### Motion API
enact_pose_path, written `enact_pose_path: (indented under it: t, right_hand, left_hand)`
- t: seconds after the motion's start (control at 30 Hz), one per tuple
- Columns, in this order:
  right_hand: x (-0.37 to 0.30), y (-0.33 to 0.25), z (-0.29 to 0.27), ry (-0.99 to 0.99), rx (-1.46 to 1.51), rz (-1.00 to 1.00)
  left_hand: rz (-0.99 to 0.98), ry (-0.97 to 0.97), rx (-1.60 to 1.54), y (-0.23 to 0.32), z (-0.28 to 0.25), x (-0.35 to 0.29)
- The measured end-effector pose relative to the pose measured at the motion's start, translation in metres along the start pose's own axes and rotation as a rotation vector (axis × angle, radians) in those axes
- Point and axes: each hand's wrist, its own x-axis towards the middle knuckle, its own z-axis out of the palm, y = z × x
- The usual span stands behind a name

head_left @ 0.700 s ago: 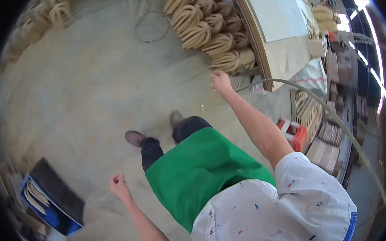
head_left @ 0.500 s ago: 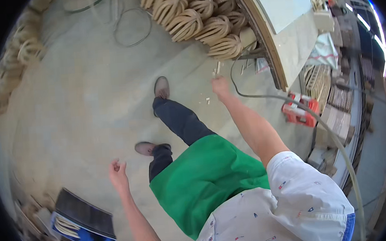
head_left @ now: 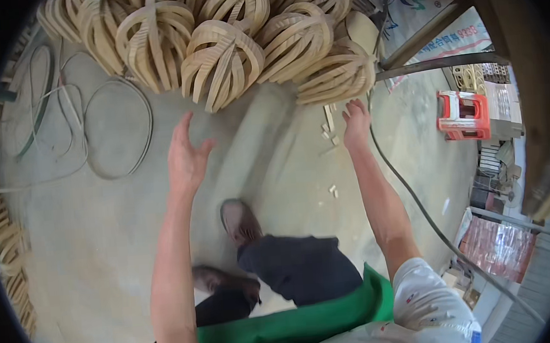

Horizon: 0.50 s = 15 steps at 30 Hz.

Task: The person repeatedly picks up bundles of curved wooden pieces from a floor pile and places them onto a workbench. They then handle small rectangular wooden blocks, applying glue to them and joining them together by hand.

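My left hand (head_left: 188,158) reaches forward over the floor with thumb and fingers apart, holding nothing. In front of it stands a pile of bowed pale wooden pieces, fanned in arched bundles; the nearest bundle (head_left: 221,63) lies just beyond my fingertips, not touched. My right hand (head_left: 356,126) is stretched out on the right, its fingers loosely bent and apart with nothing seen in them. Just ahead of it is the right-hand arched bundle (head_left: 338,74); whether the fingertips touch it I cannot tell. Small wood offcuts (head_left: 329,126) lie on the floor beside that hand.
A dark hose (head_left: 410,194) runs along my right side. Coiled strapping (head_left: 119,128) lies on the floor at left. A red and white plastic stool (head_left: 463,115) stands at right, near a wooden frame leg (head_left: 500,22) and printed sacks (head_left: 451,41). More bowed wood (head_left: 9,244) lines the left edge.
My view has turned and moved toward the wooden pile, which is now nearer. Both arms have come up and forward, and my left hand has spread its fingers.
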Motion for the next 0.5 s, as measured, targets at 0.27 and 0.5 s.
enact_pose_path:
  t: [0.27, 0.5]
  right_hand:
    - [0.023, 0.042, 0.009, 0.025, 0.287, -0.100]
    - [0.094, 0.058, -0.024, -0.040, 0.325, -0.056]
  left_hand:
    - [0.096, 0.176, -0.200, -0.031, 0.062, 0.071]
    - [0.060, 0.060, -0.178, -0.024, 0.082, 0.067]
